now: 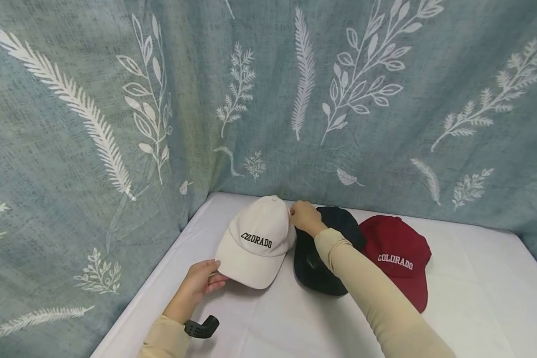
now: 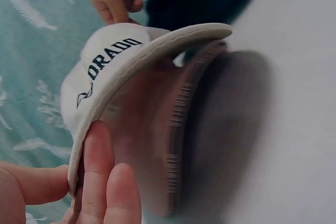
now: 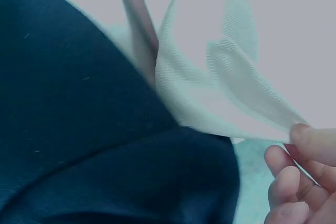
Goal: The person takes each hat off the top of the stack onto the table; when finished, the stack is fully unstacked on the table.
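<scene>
A white baseball cap point(image 1: 259, 233) with dark COLORADO lettering is tilted at the left of the white table, brim toward me. My left hand point(image 1: 201, 281) pinches the brim's left corner, thumb on top and fingers beneath. My right hand point(image 1: 306, 217) pinches the fabric at the cap's right edge between thumb and fingertip. Below the white brim, the left wrist view shows a pinkish curved edge point(image 2: 178, 129) with stitching; what it belongs to is unclear. A dark navy cap point(image 1: 311, 271) lies just right of the white one, partly behind my right forearm.
A red COLORADO cap point(image 1: 398, 243) lies at the right, touching or overlapping the navy cap. The white-covered table point(image 1: 474, 298) meets a blue-green leaf-patterned curtain point(image 1: 268, 99) at the back and left. A black curved piece point(image 1: 202, 328) sits at my left wrist.
</scene>
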The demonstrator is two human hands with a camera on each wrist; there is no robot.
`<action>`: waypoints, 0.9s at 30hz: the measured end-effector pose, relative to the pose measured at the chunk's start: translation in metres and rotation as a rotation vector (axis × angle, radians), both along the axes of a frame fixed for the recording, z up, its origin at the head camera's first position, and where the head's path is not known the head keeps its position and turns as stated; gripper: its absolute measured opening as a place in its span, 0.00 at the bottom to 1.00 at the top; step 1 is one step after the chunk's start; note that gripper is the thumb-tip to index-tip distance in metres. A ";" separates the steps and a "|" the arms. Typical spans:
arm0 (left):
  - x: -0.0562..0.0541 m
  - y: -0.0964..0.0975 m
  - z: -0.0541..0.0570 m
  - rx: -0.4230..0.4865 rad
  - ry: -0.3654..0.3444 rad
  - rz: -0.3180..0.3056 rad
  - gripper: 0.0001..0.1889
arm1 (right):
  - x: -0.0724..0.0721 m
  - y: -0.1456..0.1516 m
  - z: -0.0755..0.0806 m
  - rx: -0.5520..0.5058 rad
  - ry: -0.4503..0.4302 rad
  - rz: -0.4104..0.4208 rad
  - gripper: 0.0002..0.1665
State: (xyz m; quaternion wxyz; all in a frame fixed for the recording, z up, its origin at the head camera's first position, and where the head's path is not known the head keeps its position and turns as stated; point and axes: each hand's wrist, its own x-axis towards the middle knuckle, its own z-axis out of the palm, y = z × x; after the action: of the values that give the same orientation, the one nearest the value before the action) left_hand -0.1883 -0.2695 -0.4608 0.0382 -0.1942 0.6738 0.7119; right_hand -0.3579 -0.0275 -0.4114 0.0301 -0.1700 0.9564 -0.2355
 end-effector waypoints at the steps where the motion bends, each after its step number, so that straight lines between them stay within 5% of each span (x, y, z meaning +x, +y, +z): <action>1: -0.001 -0.001 0.004 0.001 0.009 -0.001 0.19 | 0.001 0.001 0.003 -0.019 0.002 0.002 0.28; 9: -0.007 -0.001 0.034 -0.001 0.045 -0.023 0.21 | 0.001 0.010 0.030 -0.127 0.067 -0.009 0.17; 15: -0.016 0.017 0.055 0.039 0.102 -0.090 0.17 | 0.005 0.031 0.068 -0.150 0.168 -0.025 0.12; 21: -0.032 0.070 0.074 0.129 0.172 -0.199 0.14 | 0.004 0.088 0.105 -0.138 0.241 -0.076 0.12; 27: -0.048 0.150 0.081 0.198 0.185 -0.293 0.07 | 0.012 0.167 0.123 -0.148 0.315 -0.152 0.13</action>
State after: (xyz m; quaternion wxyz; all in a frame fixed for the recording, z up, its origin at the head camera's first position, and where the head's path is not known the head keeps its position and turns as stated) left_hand -0.2360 -0.1195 -0.3797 0.0984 -0.0232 0.6224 0.7762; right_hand -0.3462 0.1398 -0.2881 -0.1503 -0.1337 0.9394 -0.2776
